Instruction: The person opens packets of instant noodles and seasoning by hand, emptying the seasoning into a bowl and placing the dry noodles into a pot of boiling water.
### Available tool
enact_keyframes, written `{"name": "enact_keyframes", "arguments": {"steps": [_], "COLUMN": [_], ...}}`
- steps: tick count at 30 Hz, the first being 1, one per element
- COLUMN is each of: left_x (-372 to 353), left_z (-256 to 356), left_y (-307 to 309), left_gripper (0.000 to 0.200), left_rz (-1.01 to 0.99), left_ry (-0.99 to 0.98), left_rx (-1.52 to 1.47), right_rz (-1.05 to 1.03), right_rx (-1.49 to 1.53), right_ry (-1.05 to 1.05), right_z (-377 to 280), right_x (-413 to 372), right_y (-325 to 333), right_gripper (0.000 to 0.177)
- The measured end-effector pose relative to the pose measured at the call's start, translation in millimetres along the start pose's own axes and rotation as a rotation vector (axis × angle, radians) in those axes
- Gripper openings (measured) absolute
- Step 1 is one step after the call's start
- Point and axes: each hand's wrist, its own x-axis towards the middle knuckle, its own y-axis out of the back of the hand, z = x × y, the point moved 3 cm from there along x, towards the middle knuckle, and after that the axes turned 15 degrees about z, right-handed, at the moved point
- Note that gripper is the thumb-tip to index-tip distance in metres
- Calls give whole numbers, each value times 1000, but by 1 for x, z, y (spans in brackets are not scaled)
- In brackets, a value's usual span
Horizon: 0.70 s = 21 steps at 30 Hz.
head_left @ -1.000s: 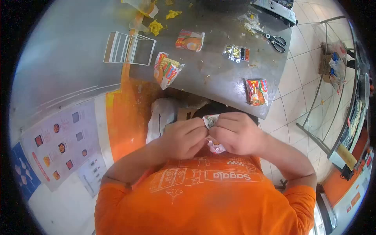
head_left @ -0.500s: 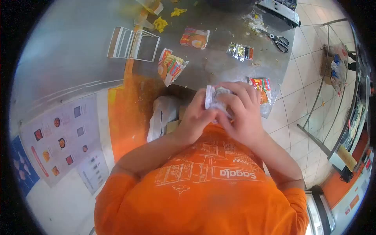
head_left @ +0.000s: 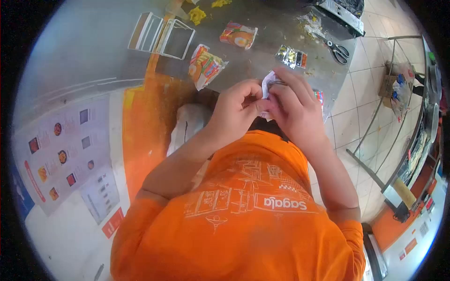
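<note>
A small packet with a pale, whitish edge (head_left: 268,83) is pinched between both hands above the table's near edge. My left hand (head_left: 238,108) grips its left side with thumb and bent fingers. From the right, my right hand (head_left: 298,104) wraps over it and hides most of its surface. Just behind the right hand, a red packet (head_left: 320,97) shows only in part. Farther in on the table lie two noodle packets, one standing askew at the left (head_left: 205,68) and one flat (head_left: 239,35). A strip of shiny seasoning sachets (head_left: 291,56) lies beyond my hands.
Black-handled scissors (head_left: 338,51) lie near the right edge of the metal table (head_left: 267,28). A white wire rack (head_left: 176,40) stands at the left, with crumpled yellow scraps (head_left: 197,15) behind it. Crumbs are scattered about. A metal-framed stand (head_left: 375,117) is on the tiled floor.
Both hands have risen with the packet, farther from my body. The packet's pale edge has tilted and bent, and the fingers have shifted. The whole view has moved slightly.
</note>
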Motion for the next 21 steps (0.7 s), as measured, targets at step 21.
{"name": "enact_keyframes", "arguments": {"steps": [21], "left_x": [-28], "left_z": [-15], "left_y": [2], "left_gripper": [24], "left_rz": [-135], "left_ry": [60], "left_rx": [-6], "right_rz": [-672], "right_rx": [157], "right_ry": [-151], "right_z": [-18], "right_x": [13], "right_y": [5], "right_gripper": [21]}}
